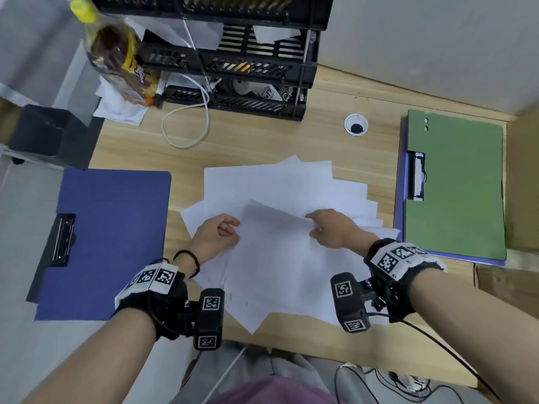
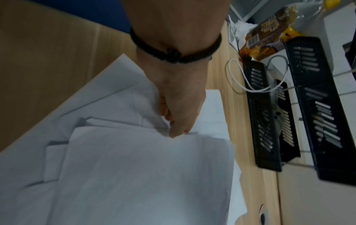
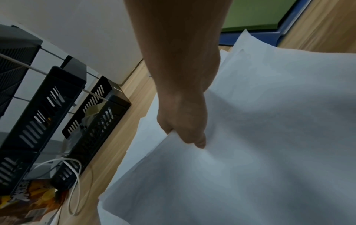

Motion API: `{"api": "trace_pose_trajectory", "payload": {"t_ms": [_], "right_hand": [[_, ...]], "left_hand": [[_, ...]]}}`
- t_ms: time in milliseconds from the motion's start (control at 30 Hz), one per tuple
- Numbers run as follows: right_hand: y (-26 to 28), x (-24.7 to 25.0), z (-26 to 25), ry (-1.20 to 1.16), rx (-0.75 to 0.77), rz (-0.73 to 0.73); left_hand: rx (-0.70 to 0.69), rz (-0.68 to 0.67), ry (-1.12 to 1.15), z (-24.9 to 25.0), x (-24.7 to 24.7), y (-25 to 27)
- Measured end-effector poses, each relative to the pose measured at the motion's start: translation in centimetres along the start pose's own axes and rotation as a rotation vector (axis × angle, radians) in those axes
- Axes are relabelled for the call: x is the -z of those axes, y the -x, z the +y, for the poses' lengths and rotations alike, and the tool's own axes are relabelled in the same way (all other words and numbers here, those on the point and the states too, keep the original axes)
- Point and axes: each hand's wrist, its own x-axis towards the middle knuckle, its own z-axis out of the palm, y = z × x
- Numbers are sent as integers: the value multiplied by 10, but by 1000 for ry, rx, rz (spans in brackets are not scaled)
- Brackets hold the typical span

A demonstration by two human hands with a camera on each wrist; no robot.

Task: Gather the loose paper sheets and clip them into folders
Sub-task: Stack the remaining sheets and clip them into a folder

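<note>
Several white paper sheets [image 1: 271,185] lie fanned out in the middle of the wooden desk. A gathered bundle of sheets [image 1: 277,258] sits on top, tilted. My left hand [image 1: 226,231] pinches the bundle's left edge, thumb on top [image 2: 173,129]. My right hand [image 1: 316,225] grips the bundle's far right corner, thumb above and fingers underneath [image 3: 190,137]. A blue folder [image 1: 113,228] with a black clip [image 1: 62,239] lies open at the left. A green folder [image 1: 458,185] rests on a blue one at the right.
A black stacked file tray [image 1: 250,68] stands at the back with a white cable [image 1: 186,123] looping in front of it. A snack bag [image 1: 119,59] leans at the back left. A cable grommet [image 1: 355,125] is set in the desk.
</note>
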Motion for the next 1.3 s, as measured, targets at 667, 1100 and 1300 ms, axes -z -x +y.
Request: {"api": "trace_pose_trajectory", "payload": {"t_ms": [667, 1100, 1300], "right_hand": [[-44, 29, -27, 217, -171, 235], [-18, 16, -28, 34, -2, 32], [-34, 42, -48, 146, 142, -4]], "left_hand": [[215, 514, 182, -30, 44, 28], [209, 267, 297, -7, 34, 17], [162, 333, 383, -2, 34, 24]]}}
